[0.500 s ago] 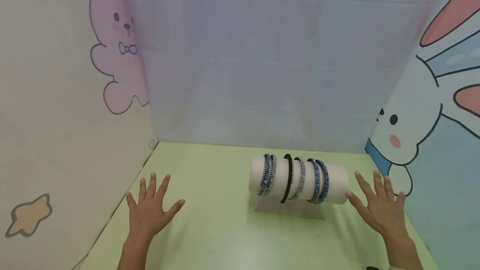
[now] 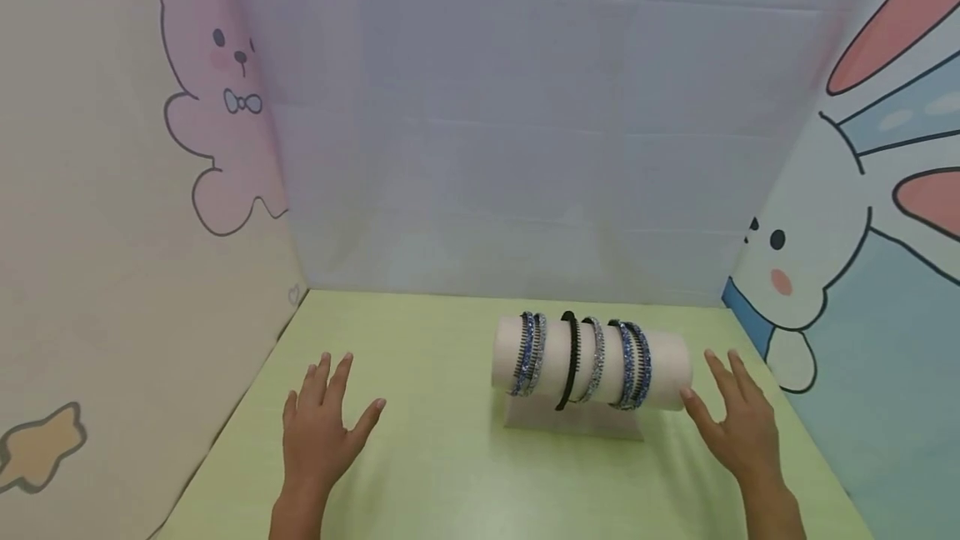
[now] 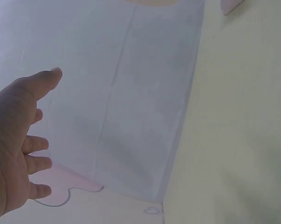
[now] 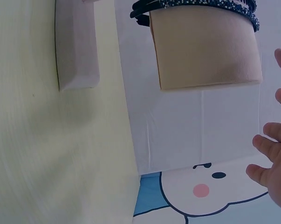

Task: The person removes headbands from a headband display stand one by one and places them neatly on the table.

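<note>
A pale cylinder stand with a flat base is on the table, right of the middle. Several toothed headbands sit around the roll: blue glitter ones, silver glitter ones and a plain black one. Off to the left, my left hand is held over the table with fingers spread, holding nothing. My right hand is beside the stand's right end, its thumb tip right at the roll's edge in the head view. In the right wrist view its fingers are extended and apart from the roll.
The light green table meets a pale back sheet. A left wall with a pink bear drawing and a right wall with a white rabbit drawing close in the sides.
Both hands have shifted inward, the left one to the right and the right one slightly left, and turned more sideways. The view has swung slightly; the headbands stay on the stand.
</note>
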A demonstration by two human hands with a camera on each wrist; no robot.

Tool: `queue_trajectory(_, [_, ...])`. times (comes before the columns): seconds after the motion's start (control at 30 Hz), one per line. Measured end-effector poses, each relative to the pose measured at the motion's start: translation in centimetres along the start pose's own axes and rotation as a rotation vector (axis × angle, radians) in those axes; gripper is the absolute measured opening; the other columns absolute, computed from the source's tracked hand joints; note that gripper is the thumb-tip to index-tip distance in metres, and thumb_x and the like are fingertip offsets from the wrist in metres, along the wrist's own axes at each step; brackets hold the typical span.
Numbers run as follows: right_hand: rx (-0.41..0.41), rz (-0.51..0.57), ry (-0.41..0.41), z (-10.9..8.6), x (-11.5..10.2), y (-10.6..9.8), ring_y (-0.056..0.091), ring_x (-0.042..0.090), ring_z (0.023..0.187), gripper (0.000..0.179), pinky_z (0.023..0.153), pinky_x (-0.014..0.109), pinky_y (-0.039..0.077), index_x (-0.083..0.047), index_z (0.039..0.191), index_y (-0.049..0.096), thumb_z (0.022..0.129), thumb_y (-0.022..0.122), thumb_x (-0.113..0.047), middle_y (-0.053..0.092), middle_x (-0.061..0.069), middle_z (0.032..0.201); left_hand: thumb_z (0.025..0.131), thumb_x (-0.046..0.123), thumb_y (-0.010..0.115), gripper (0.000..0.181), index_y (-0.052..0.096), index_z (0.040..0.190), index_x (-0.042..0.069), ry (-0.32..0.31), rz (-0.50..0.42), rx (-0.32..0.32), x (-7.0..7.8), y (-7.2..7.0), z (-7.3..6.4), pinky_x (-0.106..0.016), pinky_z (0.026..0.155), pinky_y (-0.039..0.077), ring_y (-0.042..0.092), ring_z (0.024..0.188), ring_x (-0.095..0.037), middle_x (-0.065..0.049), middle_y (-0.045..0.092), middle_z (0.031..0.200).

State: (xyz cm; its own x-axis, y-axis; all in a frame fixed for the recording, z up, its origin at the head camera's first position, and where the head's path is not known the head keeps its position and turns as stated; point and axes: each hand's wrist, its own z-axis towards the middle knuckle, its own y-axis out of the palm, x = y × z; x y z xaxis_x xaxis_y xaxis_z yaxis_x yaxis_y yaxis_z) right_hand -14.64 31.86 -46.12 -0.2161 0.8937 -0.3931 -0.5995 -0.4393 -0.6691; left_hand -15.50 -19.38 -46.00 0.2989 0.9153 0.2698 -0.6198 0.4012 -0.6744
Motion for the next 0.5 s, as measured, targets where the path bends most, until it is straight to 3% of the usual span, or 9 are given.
queue_trajectory(0.23, [0.020,0.187,0.094,-0.3,-0.4,1.8,0.033,0.048,0.124,0.058,0.090,0.070,0.025,-0.003,0.136,0.046,0.083,0.067,-0.017,0.035,0.026,0.140,0.074,0.034,0.074,0.069,0.052,0.130,0.003,-0.001,-0.151,0.043,0.6,2.1,0.1,-0.065,0.083,0.035,0.045,0.115,-0.046,-0.027,0.047,0.129])
queue_trajectory(0.4, [0.109,0.268,0.057,-0.1,-0.3,3.0,0.036,0.047,0.123,0.057,0.092,0.064,0.029,0.000,0.132,0.049,0.078,0.067,-0.008,0.040,0.024,0.138,0.073,0.027,0.078,0.070,0.050,0.132,0.003,-0.020,-0.275,0.031,1.4,3.3,0.3,-0.059,0.085,0.038,0.046,0.116,-0.042,-0.025,0.047,0.130])
queue_trajectory(0.5, [0.134,0.296,0.053,-0.1,-0.2,3.3,0.036,0.038,0.127,0.057,0.098,0.056,0.030,-0.001,0.133,0.049,0.079,0.067,-0.007,0.041,0.021,0.138,0.073,0.025,0.079,0.071,0.049,0.133,0.003,-0.045,-0.339,0.005,2.2,3.8,0.2,-0.059,0.087,0.039,0.044,0.119,-0.041,-0.024,0.046,0.133])
